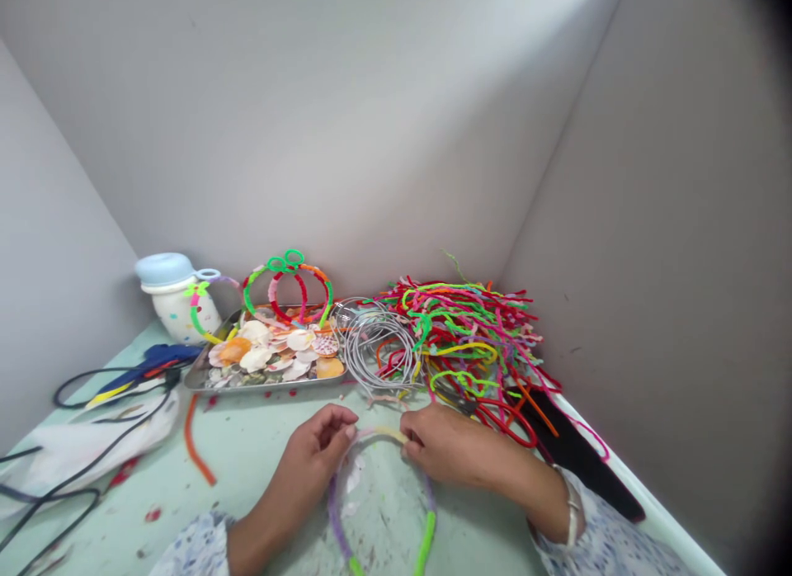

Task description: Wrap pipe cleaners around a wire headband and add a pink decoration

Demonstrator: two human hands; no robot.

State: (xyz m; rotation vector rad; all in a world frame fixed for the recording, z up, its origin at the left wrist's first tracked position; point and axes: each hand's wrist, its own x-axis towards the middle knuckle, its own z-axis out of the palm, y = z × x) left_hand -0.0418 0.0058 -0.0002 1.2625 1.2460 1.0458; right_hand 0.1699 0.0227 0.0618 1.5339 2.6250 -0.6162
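The person's left hand and right hand were over a pale green table, just in front of a metal tray of seashells. Between the hands was a wire hoop wrapped in purple, green and pale yellow pipe cleaner, its lower curve running out of view. The right hand's fingers were pressed together, pinching the top of the hoop. The left hand's fingers were curled with their tips at the hoop, though I couldn't tell whether they gripped it. Behind the tray stood a white jar with a blue lid and two colorful hoops. To the tray's right lay coiled silver wire and a heap of pipe cleaners. To its left lay a blue glue gun and a white bag.
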